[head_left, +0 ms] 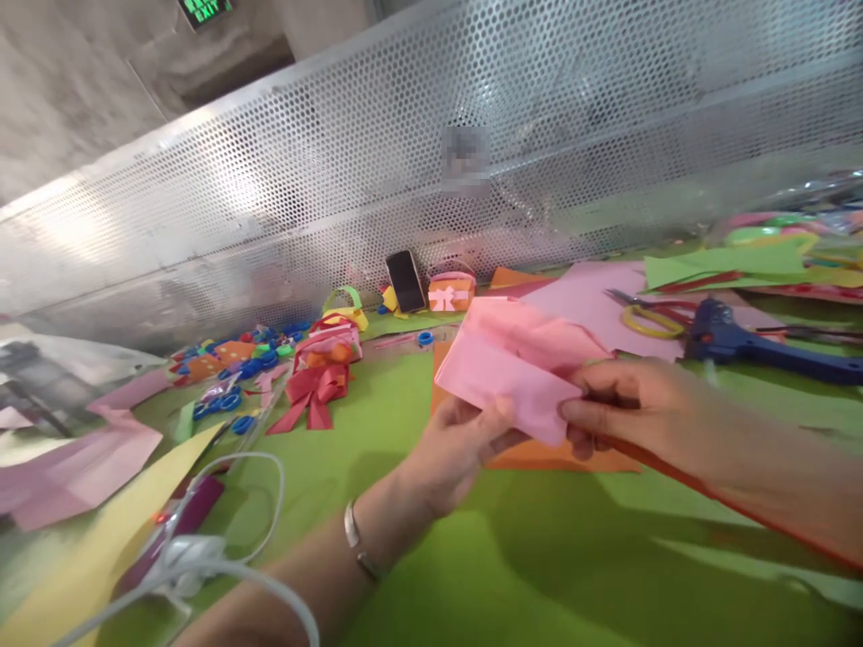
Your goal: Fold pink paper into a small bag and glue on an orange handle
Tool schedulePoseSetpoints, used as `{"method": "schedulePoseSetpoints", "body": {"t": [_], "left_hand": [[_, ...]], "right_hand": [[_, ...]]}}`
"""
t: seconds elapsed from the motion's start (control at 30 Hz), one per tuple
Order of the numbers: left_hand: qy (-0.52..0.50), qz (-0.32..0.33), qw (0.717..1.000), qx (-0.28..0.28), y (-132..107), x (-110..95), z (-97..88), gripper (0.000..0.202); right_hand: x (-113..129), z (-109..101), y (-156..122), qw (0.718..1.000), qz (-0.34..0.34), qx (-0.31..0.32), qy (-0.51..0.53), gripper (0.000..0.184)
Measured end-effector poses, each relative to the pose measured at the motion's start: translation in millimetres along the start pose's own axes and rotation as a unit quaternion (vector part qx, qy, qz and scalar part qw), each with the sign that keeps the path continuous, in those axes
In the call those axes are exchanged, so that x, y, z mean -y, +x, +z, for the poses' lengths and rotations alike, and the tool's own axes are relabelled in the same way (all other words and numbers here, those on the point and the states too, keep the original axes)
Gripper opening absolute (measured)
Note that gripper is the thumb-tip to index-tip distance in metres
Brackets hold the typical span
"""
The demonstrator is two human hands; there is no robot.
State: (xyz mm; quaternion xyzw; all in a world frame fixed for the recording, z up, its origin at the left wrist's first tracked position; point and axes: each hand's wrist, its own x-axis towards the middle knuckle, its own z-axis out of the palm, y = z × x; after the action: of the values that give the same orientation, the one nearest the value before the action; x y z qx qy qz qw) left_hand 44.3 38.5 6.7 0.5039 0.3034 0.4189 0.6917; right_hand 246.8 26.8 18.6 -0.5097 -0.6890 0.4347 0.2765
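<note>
A folded piece of pink paper (502, 368) is held up between my two hands over the green table (378, 503). My left hand (465, 445) grips its lower edge, thumb in front and fingers behind. At the lower right corner, my right hand (620, 404) pinches the same paper between thumb and fingers. The paper has several layers, with a raised fold near the top. Beneath it lies an orange sheet (566, 456), mostly covered by the paper and hands.
A blue glue gun (761, 346) and yellow-handled scissors (651, 319) lie at the right. Behind stand a phone (405, 280) and a small orange paper bag (450, 295). A red bow (316, 395) lies left of centre. A white cable (283, 598) and purple power strip (175, 530) sit front left.
</note>
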Motion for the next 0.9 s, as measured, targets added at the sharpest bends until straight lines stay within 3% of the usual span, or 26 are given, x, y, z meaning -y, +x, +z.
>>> {"method": "schedulePoseSetpoints", "body": {"t": [0.17,0.3,0.43,0.6,0.67,0.77,0.9], "left_hand": [[-0.036,-0.071,0.980,-0.181,1.7,-0.5,3.2,0.019],[-0.025,-0.081,0.967,-0.241,10.8,-9.5,-10.0,0.003],[-0.019,-0.120,0.962,-0.245,11.7,-8.8,-14.4,0.003],[-0.025,-0.165,0.961,-0.221,8.2,-4.8,-8.5,0.007],[-0.031,-0.172,0.962,-0.208,6.6,-4.9,-6.3,0.007],[-0.038,-0.169,0.969,-0.174,3.4,-3.9,-3.6,0.015],[-0.017,-0.156,0.973,-0.167,0.3,4.6,-0.4,0.028]], "right_hand": [[0.8,11.1,-1.5,0.995,0.009,-0.008,-0.095,0.048],[2.0,5.7,-2.8,0.999,0.012,0.006,-0.039,0.038],[-4.2,5.3,-0.2,0.996,-0.034,0.055,-0.056,0.026],[-24.7,20.6,6.1,0.967,-0.159,-0.103,-0.169,0.028],[-31.5,23.2,8.7,0.943,-0.226,-0.122,-0.210,0.032],[-37.8,20.4,12.3,0.917,-0.306,-0.085,-0.242,0.035],[-44.7,19.4,14.3,0.913,-0.325,-0.026,-0.247,0.033]]}}
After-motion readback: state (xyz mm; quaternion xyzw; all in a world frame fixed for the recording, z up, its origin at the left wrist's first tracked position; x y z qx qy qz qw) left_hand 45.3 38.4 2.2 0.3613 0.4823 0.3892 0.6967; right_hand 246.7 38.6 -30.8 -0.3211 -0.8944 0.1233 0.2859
